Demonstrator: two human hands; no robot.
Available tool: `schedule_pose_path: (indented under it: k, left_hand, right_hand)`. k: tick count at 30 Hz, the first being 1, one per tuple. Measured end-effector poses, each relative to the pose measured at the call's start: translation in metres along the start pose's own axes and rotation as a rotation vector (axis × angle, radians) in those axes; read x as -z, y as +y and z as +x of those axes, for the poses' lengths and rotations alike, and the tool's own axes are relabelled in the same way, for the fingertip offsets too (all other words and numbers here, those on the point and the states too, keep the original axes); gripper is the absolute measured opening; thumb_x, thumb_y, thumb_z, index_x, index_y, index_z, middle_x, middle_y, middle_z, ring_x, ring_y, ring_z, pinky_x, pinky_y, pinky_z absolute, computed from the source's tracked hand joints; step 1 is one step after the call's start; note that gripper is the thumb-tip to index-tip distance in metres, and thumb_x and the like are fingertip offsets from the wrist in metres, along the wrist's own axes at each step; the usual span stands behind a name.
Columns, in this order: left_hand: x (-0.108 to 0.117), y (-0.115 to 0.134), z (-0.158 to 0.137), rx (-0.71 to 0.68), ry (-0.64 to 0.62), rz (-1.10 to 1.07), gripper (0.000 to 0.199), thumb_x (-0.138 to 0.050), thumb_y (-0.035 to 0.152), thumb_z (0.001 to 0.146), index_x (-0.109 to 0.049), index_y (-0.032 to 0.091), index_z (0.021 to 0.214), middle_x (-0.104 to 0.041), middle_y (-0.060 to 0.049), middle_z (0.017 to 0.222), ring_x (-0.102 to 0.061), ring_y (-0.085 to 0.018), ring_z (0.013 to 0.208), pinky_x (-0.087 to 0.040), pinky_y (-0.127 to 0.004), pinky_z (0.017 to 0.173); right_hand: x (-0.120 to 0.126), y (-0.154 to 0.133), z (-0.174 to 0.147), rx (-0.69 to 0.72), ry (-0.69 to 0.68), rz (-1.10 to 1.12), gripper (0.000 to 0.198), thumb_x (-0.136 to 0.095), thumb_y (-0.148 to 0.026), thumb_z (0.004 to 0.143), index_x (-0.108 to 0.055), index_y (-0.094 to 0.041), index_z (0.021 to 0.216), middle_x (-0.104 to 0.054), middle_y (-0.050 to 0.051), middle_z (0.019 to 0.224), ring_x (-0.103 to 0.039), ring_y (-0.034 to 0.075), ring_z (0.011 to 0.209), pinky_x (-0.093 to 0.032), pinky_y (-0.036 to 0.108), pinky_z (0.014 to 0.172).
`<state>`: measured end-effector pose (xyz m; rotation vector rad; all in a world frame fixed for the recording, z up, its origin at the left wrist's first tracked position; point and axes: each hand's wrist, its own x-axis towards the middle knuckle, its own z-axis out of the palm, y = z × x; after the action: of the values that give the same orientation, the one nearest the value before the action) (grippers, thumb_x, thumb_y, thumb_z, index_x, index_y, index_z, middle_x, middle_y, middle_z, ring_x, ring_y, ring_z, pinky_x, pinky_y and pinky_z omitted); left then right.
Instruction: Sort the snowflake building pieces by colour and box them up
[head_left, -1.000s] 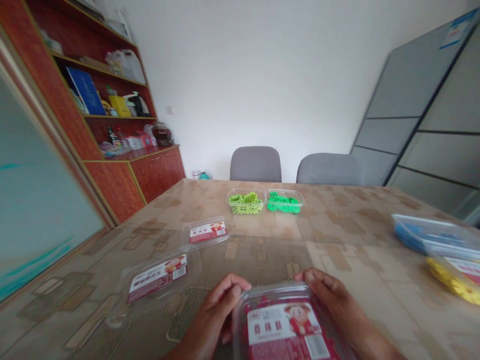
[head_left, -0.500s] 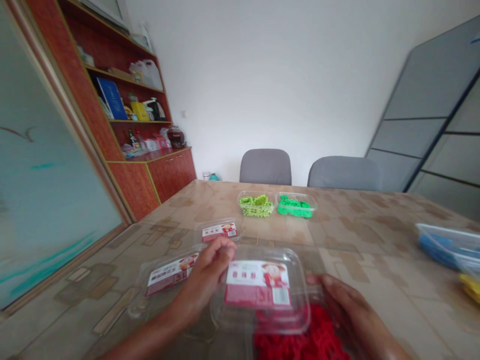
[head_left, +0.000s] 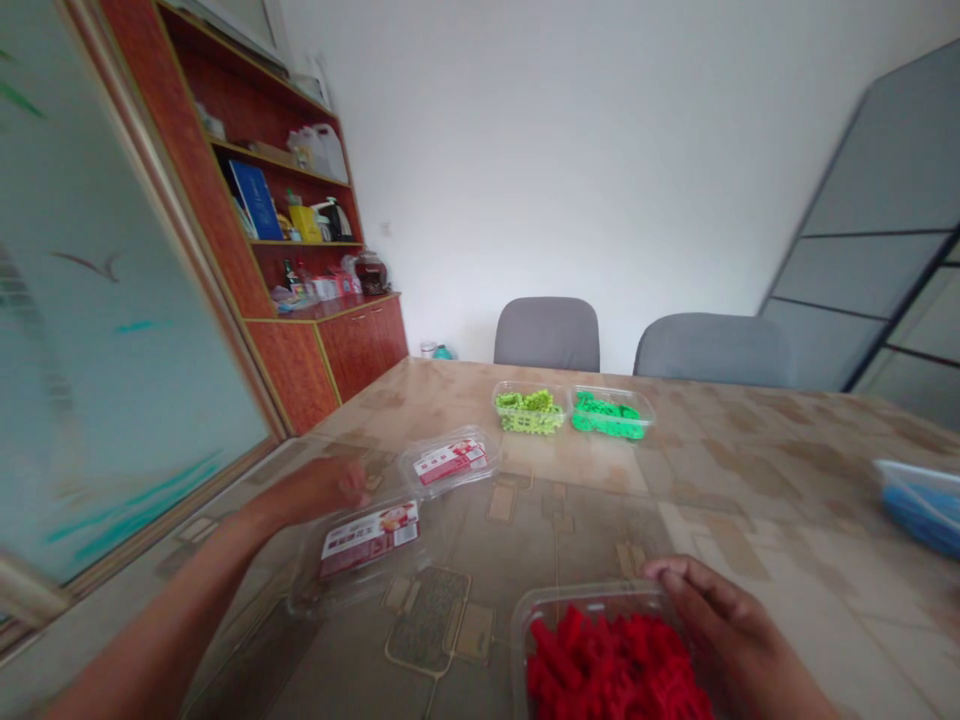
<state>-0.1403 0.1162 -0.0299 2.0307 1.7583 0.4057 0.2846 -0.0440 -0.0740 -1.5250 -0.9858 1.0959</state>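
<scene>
My right hand [head_left: 724,615] holds the far right corner and side of a clear plastic container [head_left: 521,625] filled with red plastic pieces [head_left: 619,665]. The container reaches past the bottom edge of the view. My left hand [head_left: 326,487] is over the table on the left, blurred, its fingers loosely bent with nothing visible in them. Just below and right of it lies a clear plastic lid [head_left: 371,540] with a red and white label. Farther back, another labelled clear lid [head_left: 450,460] lies tilted, possibly stacked on a second one.
Toward the back stand a clear container of yellow-green pieces [head_left: 530,412] and one of green pieces [head_left: 611,415]. A container of blue pieces [head_left: 922,510] is at the right edge. Two grey chairs [head_left: 546,333] stand behind the table [head_left: 540,530]; a shelf cabinet [head_left: 300,365] is left.
My left hand has let go of the labelled lid it held above the red pieces and has moved left. The far lid's label now looks tilted. My right hand stays at the red pieces' container.
</scene>
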Motion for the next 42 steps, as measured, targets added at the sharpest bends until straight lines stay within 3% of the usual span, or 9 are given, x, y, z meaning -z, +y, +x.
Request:
schedule_pose_path:
  k: [6,11,16,21,24,31,35,38,42]
  left_hand:
    - [-0.002,-0.007,-0.005,-0.053,-0.252,-0.039,0.007,-0.060,0.022,0.051,-0.059,0.017,0.056,-0.059,0.000,0.057,-0.054,-0.020,0.059,-0.033,-0.024,0.052]
    - [0.009,0.014,-0.023,-0.098,-0.392,-0.165,0.008,-0.059,0.020,0.060,-0.063,0.018,0.067,-0.059,0.004,0.059,-0.053,-0.016,0.059,-0.034,-0.019,0.053]
    - [0.027,0.039,-0.039,-0.103,-0.629,-0.458,0.020,-0.068,0.029,0.069,-0.068,0.017,0.085,-0.059,0.002,0.063,-0.050,-0.014,0.056,-0.036,-0.019,0.053]
    - [0.019,0.068,-0.044,-0.184,-0.470,-0.626,0.025,-0.068,0.039,0.076,-0.067,0.020,0.093,-0.057,0.000,0.074,-0.049,-0.014,0.062,-0.036,-0.019,0.055]
    - [-0.017,0.100,-0.052,-0.154,-0.366,-0.810,0.028,-0.062,0.044,0.081,-0.063,0.023,0.099,-0.051,0.004,0.068,-0.045,-0.011,0.058,-0.033,-0.018,0.054]
    - [-0.098,0.165,-0.085,-0.177,-0.432,-0.902,0.032,-0.054,0.045,0.083,-0.058,0.021,0.103,-0.050,0.003,0.072,-0.044,-0.011,0.059,-0.033,-0.020,0.053]
    - [-0.110,0.166,-0.091,-0.249,-0.306,-0.805,0.027,-0.048,0.041,0.087,-0.057,0.022,0.105,-0.054,-0.001,0.081,-0.051,-0.015,0.070,-0.039,-0.023,0.060]
    - [-0.108,0.157,-0.090,-0.355,-0.192,-0.638,0.024,-0.053,0.033,0.086,-0.058,0.024,0.108,-0.058,-0.003,0.097,-0.054,-0.019,0.089,-0.041,-0.026,0.076]
    - [-0.103,0.143,-0.089,-0.313,-0.309,-0.511,0.027,-0.060,0.032,0.083,-0.056,0.024,0.108,-0.058,-0.001,0.099,-0.053,-0.017,0.088,-0.041,-0.024,0.073]
  right_hand:
    - [0.008,0.001,0.007,0.081,-0.008,-0.024,0.047,-0.065,-0.065,0.066,-0.068,-0.021,0.082,-0.057,-0.003,0.060,-0.050,0.014,0.054,-0.040,0.021,0.049]
    - [0.011,0.003,0.008,0.064,-0.111,-0.025,0.050,-0.060,-0.068,0.071,-0.066,-0.021,0.087,-0.052,-0.004,0.057,-0.043,0.012,0.050,-0.036,0.022,0.047]
    - [0.007,0.001,0.005,0.061,-0.041,-0.025,0.050,-0.062,-0.068,0.068,-0.067,-0.022,0.085,-0.059,-0.001,0.064,-0.050,0.015,0.056,-0.039,0.023,0.050]
    - [0.004,0.005,0.009,0.107,-0.001,-0.022,0.047,-0.061,-0.067,0.070,-0.070,-0.022,0.081,-0.064,0.001,0.072,-0.056,0.018,0.064,-0.045,0.024,0.057]
    - [0.006,-0.001,0.007,0.129,-0.012,-0.007,0.047,-0.059,-0.067,0.071,-0.070,-0.022,0.080,-0.065,0.001,0.074,-0.058,0.019,0.068,-0.048,0.026,0.063]
    - [0.013,-0.039,-0.016,0.224,0.083,-0.201,0.057,-0.048,-0.073,0.075,-0.073,-0.021,0.080,-0.062,0.004,0.067,-0.057,0.023,0.071,-0.049,0.030,0.066]
    - [0.009,-0.040,-0.020,0.211,-0.133,-0.151,0.047,-0.059,-0.063,0.074,-0.071,-0.021,0.090,-0.059,0.001,0.060,-0.056,0.020,0.061,-0.048,0.027,0.057]
    - [0.008,-0.030,-0.017,0.215,-0.161,-0.153,0.048,-0.062,-0.057,0.074,-0.068,-0.020,0.104,-0.058,-0.002,0.058,-0.053,0.016,0.054,-0.044,0.024,0.051]
    - [0.016,-0.022,-0.014,0.200,-0.113,-0.238,0.047,-0.062,-0.053,0.074,-0.069,-0.020,0.106,-0.054,-0.004,0.052,-0.048,0.013,0.048,-0.038,0.022,0.044]
